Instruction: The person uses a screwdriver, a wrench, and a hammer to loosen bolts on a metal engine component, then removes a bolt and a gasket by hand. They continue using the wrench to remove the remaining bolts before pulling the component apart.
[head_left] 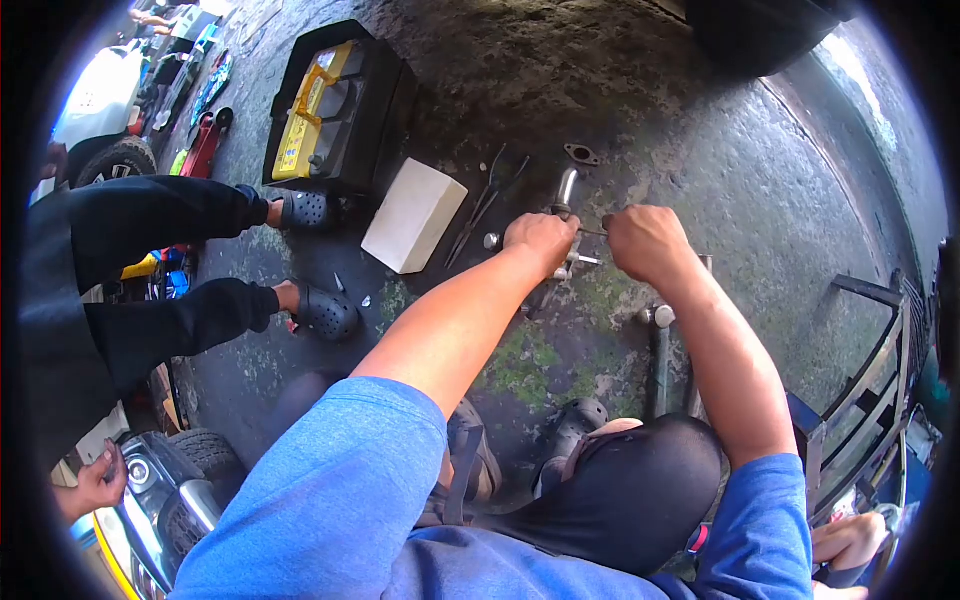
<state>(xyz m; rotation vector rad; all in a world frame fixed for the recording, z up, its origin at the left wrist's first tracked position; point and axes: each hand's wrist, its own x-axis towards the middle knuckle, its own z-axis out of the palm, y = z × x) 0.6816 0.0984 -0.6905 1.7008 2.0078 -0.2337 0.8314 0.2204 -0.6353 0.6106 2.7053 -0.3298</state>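
My left hand [540, 243] is closed around a bent metal pipe [567, 187] low over the floor, with a dark two-hole flange [581, 154] at the pipe's far end. More shiny metal fittings [575, 265] show just below that hand. Close on its right, my right hand [645, 243] is closed in a fist. A thin metal rod [592, 230] spans the gap between the two hands, its end running into the right fist. I cannot tell what tool the rod belongs to.
Left of my hands lie long-handled pliers [490, 200], a white box [413, 215] and a yellow-topped battery [318, 110]. A hammer [660, 345] rests near my right knee. Another person stands at left in dark clogs [325, 313]. A metal frame [860, 390] stands at right.
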